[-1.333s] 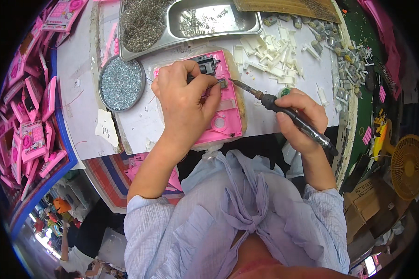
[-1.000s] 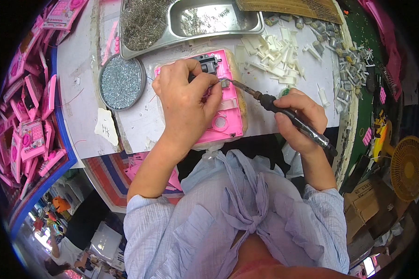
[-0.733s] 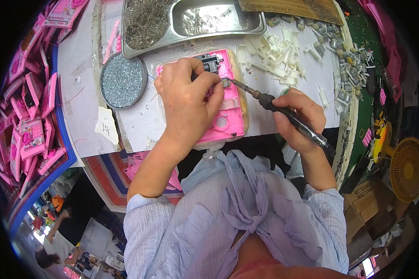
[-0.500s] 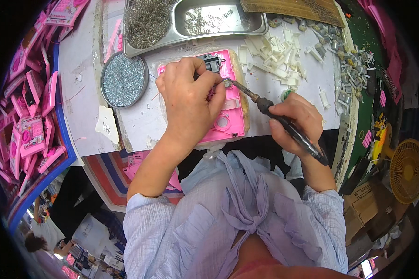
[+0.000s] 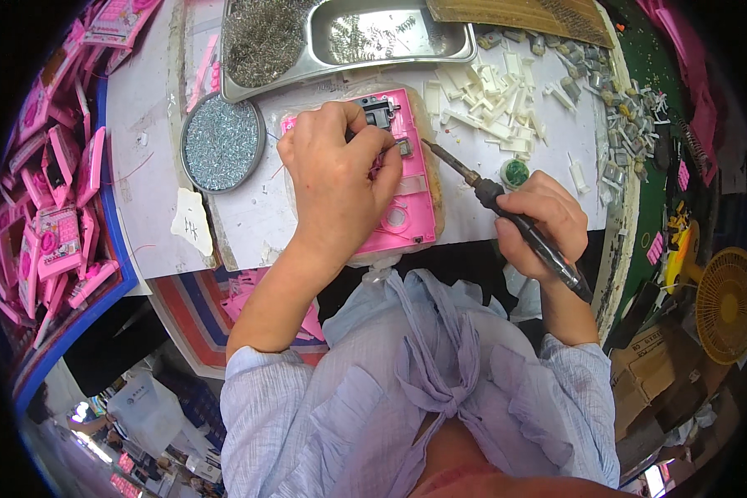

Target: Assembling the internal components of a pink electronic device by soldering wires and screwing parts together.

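Note:
A pink plastic shell point(image 5: 407, 207) with a small grey part near its top lies on the white bench point(image 5: 149, 191) in front of me. My left hand point(image 5: 336, 178) rests on the shell, fingertips pinched at a small piece by its upper middle. My right hand point(image 5: 544, 224) grips a black-handled soldering iron point(image 5: 506, 216). The iron's metal tip points up-left and hovers just right of the shell's edge, a little apart from my left fingertips.
A round tin of small shiny screws point(image 5: 222, 143) sits left of the shell. A steel tray point(image 5: 349, 37) with metal bits stands behind. White plastic pieces point(image 5: 494, 104) and grey parts point(image 5: 618, 116) litter the right. Pink toy housings point(image 5: 50, 199) fill a bin at left. A yellow fan point(image 5: 726, 303) stands at right.
My right hand has drawn the soldering iron back to the right and down, so its tip has left the spot on the shell. My left hand stays on the shell.

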`<state>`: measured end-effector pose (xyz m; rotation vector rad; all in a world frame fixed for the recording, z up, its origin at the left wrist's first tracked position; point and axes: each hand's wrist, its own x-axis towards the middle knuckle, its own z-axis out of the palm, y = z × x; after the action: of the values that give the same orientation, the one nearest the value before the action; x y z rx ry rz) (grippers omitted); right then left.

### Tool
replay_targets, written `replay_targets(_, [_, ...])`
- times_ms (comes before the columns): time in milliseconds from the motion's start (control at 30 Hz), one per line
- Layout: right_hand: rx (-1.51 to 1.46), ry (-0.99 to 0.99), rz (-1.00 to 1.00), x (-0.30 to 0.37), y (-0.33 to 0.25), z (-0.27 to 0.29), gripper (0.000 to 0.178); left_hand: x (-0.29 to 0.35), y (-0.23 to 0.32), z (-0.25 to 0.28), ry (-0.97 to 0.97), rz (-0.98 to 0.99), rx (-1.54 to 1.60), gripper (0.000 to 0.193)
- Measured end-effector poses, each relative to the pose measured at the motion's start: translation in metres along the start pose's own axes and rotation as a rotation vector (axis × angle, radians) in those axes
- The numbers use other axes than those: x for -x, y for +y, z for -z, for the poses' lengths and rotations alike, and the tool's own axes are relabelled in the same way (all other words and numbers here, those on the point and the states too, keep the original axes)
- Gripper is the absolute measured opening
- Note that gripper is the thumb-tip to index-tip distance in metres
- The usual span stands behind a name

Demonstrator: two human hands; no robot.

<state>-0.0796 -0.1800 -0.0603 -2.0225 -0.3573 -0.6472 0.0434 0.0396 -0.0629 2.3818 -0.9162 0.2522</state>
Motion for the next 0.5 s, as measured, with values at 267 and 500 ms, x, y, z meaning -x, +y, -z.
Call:
replay_targets(267, [0.006,0.003,-0.016,0.0014,-0.0008,0.0036,0.029,0.0,0.0007,0.0019,0.002,-0.007,0.0,0.012])
replay_targets(500, [0.008,0.017,-0.021,0.0026,-0.0005,0.0056,0.03,0.0002,0.0009,0.0026,0.012,-0.019,-0.004,0.012])
